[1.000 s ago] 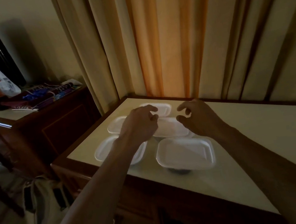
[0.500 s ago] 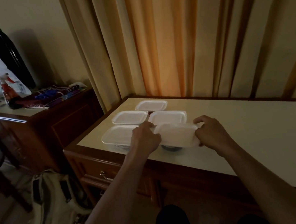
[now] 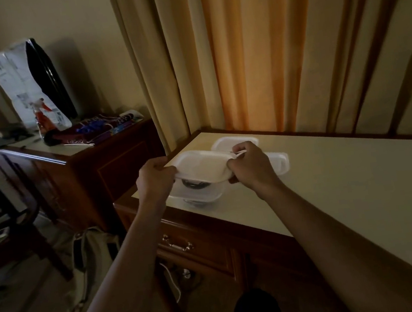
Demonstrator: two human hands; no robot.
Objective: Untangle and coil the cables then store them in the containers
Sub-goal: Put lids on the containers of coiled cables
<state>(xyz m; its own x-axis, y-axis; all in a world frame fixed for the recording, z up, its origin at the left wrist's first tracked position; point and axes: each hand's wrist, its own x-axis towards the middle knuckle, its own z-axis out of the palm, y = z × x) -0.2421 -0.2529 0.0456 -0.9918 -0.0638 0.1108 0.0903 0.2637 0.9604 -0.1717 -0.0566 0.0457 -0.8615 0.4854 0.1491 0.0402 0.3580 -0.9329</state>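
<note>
I hold a clear lidded plastic container [image 3: 199, 165] up above the desk's left end. My left hand [image 3: 154, 178] grips its left edge and my right hand [image 3: 249, 164] grips its right edge. A dark coiled cable [image 3: 194, 183] shows through its underside. Right below it another lidded container [image 3: 200, 199] sits on the desk, its contents too dim to make out. Two more white-lidded containers lie behind, one at the back [image 3: 224, 143] and one to the right [image 3: 280, 163], both partly hidden by my hands.
The cream-topped wooden desk [image 3: 347, 184] runs off to the right, with a drawer handle [image 3: 178, 244] on its front. Curtains [image 3: 250, 45] hang behind. A lower cabinet [image 3: 96, 165] with clutter stands on the left. A bag [image 3: 90, 260] and a white cord [image 3: 174, 291] lie on the floor.
Both hands took hold of the nearest container's ends, lifted it off the desk and carried it left over the front-left container. The camera pulled back and left.
</note>
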